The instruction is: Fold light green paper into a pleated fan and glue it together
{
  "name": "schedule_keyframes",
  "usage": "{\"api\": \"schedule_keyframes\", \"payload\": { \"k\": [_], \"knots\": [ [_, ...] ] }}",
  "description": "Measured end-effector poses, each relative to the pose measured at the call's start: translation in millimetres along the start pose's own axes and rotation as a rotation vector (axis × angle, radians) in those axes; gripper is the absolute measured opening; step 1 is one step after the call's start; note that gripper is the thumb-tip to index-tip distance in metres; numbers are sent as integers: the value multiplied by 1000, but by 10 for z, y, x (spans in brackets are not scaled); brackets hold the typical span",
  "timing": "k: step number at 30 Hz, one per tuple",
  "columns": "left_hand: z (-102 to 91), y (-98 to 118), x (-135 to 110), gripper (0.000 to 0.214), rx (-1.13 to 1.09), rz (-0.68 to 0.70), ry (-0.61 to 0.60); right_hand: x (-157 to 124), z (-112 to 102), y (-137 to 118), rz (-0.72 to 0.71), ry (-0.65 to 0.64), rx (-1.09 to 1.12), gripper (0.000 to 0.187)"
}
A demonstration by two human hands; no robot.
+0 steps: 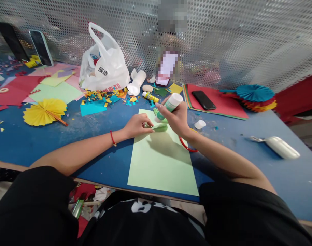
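My right hand [178, 119] is closed round a white and green glue stick [170, 104], tilted with its lower tip down on a small folded green paper piece [159, 127]. My left hand [138, 124] pinches the left end of that piece and holds it on a large light green sheet [162, 160] lying on the blue table. A red string bracelet is on my left wrist.
A white cap [200, 124] lies right of my hand, red scissors handles [186, 146] under my right wrist. Behind: white plastic bag [104, 65], paper scraps [107, 97], second glue stick [150, 97], yellow paper fan [44, 111], phone [203, 99] on red paper, stacked fans [254, 97], white stapler-like tool [280, 147].
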State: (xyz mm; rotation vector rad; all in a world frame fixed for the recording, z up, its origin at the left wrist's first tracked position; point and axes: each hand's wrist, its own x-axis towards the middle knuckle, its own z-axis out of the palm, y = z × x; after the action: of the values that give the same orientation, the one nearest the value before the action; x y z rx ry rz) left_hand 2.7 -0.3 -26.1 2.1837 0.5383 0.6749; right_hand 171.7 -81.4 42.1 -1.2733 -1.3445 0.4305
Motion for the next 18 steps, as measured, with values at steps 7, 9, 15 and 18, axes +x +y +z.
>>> {"api": "schedule_keyframes", "payload": {
  "k": [7,9,15,18],
  "knots": [
    [4,18,-7,13,-4,-25,21,-123,-39,260,-45,-164,-212,41],
    [6,30,-12,13,35,-43,40,-153,-47,340,-13,-193,-238,41],
    [9,35,0,14,66,-52,45,-186,-67,443,39,-215,-248,45],
    [9,33,7,14,66,-61,39,-194,-69,445,39,-234,-246,46]
  ]
}}
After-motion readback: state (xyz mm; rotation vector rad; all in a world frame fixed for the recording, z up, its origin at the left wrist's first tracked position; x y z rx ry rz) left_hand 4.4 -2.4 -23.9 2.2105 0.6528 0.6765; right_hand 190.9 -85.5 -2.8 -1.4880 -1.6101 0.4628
